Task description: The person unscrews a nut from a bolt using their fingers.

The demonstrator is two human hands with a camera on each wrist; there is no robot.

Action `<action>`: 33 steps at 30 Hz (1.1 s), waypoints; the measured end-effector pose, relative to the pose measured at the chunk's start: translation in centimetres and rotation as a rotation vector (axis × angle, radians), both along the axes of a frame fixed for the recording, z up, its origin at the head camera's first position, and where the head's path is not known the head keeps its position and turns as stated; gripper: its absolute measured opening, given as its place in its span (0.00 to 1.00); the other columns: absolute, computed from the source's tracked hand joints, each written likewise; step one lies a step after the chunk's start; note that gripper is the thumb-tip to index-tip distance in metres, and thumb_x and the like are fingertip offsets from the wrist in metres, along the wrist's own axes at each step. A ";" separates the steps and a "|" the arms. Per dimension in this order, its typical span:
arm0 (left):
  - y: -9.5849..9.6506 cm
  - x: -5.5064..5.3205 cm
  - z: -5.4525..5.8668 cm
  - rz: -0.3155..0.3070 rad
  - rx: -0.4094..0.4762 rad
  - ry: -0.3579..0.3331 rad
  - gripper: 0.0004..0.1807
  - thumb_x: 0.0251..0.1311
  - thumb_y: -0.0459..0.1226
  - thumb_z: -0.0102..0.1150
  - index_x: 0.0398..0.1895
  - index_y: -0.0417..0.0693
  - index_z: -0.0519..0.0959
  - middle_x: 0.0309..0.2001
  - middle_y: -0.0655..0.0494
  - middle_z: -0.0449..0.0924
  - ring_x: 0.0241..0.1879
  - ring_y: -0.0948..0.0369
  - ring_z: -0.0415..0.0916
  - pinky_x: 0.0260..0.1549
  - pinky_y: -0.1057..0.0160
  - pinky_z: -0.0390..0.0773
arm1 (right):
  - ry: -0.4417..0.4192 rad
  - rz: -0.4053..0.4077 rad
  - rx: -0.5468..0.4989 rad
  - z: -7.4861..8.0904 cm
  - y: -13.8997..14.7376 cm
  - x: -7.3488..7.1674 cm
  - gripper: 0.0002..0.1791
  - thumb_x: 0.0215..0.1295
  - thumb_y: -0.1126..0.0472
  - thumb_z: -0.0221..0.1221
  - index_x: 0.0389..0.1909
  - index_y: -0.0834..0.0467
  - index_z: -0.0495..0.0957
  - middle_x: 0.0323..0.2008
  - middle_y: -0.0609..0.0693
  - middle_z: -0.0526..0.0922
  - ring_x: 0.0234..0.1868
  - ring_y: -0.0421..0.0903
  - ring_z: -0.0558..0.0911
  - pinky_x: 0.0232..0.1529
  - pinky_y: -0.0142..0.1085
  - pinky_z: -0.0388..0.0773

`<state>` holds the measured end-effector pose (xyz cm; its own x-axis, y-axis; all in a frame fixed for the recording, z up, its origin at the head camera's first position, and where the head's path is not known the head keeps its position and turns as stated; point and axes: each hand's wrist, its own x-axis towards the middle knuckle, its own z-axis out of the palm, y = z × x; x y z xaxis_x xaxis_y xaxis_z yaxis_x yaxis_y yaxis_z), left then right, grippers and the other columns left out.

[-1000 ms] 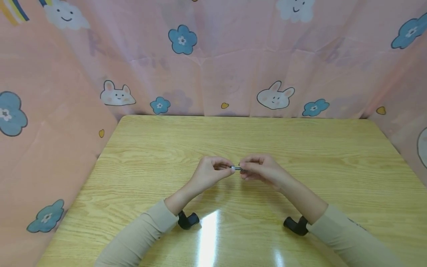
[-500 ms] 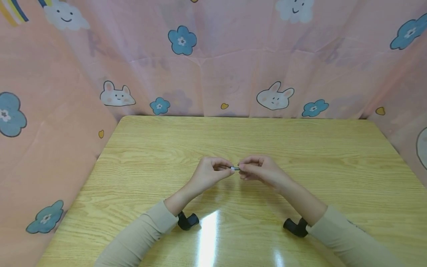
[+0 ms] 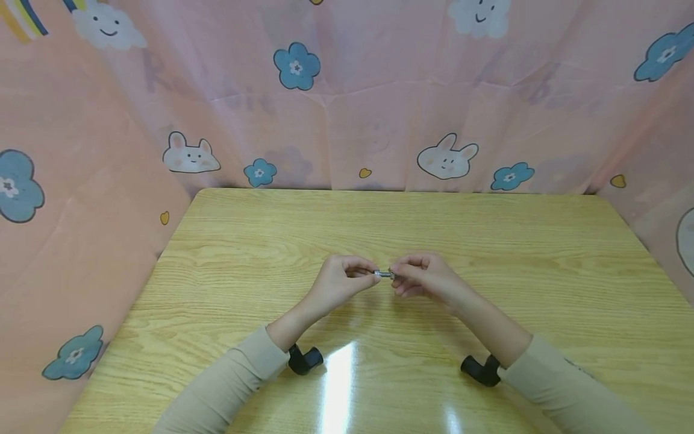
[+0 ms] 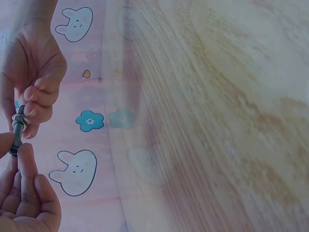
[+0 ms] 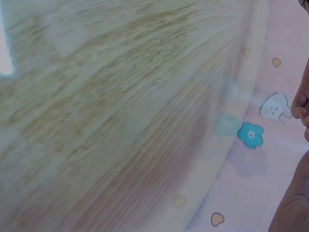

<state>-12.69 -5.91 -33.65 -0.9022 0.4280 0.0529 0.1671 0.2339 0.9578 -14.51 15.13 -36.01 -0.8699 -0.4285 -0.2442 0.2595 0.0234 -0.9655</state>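
Observation:
A small metal bolt [image 3: 384, 274] lies crosswise between the two hands, above the table. The left hand [image 3: 340, 280] pinches its head end between thumb and fingertips, which hide part of the head. At the other end sits a nut [image 4: 20, 120], threaded around the shank, with the tip of the bolt sticking out past it in the left wrist view. The right hand [image 3: 425, 277] has thumb and fingertips at the nut, its other fingers loosely bent. In the right wrist view only parts of both hands show at the right edge, and the bolt is out of sight.
A wood-grain table [image 3: 260, 229] lies under the hands, with a bright glare streak near its front. Pink printed cloth [image 3: 358, 120] hangs behind and at both sides. Black wrist-camera mounts [image 3: 306, 360] stick out from the sleeves.
The right hand's fingers slid inward along the bolt, then back out to the right; the nut and more of the shank show now. The left hand stays in place.

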 end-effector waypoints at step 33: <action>-0.3 -1.5 -3.4 0.020 0.006 0.026 0.08 0.57 0.35 0.63 0.38 0.40 0.83 0.37 0.51 0.83 0.35 0.60 0.79 0.35 0.64 0.79 | -0.003 -0.044 -0.005 0.2 -0.3 0.0 0.09 0.65 0.62 0.57 0.41 0.63 0.76 0.31 0.51 0.82 0.31 0.42 0.83 0.38 0.35 0.80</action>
<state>-14.18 -6.23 -37.06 -0.9090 0.4093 0.0790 0.1873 0.2319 0.9545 -14.50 14.83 -35.85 -0.8874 -0.3907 -0.2447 0.2628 0.0074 -0.9648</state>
